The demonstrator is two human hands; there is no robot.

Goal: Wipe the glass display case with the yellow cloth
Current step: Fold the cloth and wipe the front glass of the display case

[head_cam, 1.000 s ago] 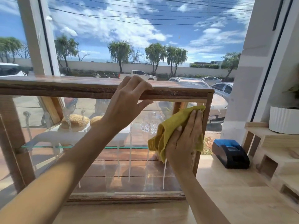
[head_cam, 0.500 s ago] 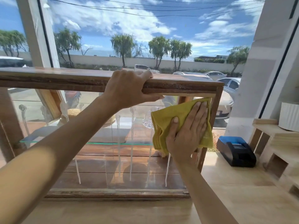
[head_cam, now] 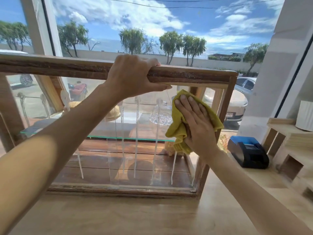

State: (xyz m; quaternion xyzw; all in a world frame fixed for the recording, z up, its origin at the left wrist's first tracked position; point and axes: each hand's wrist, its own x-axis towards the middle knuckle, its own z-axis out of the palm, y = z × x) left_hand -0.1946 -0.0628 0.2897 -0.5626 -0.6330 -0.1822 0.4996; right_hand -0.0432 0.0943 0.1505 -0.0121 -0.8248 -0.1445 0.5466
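Note:
A wood-framed glass display case (head_cam: 189,76) stands on a pale wooden counter in front of a window. White foam streaks (head_cam: 136,143) run down its front glass. My left hand (head_cam: 132,77) grips the top rail of the case, fingers over the top and thumb under. My right hand (head_cam: 196,122) lies flat with fingers spread, pressing a crumpled yellow cloth (head_cam: 177,133) against the right part of the front glass. Inside, on a glass shelf, sit baked goods (head_cam: 113,113) and a cut-glass dish (head_cam: 160,117).
A black and blue receipt printer (head_cam: 248,153) sits on the counter right of the case. Pale wooden shelving (head_cam: 288,150) with a white ribbed pot (head_cam: 304,116) stands at the far right. The counter (head_cam: 118,216) runs along the front. Parked cars show through the window.
My right hand with the cloth has slid slightly left and turned on the glass. My left hand keeps its grip on the rail. The view has shifted closer and tilted.

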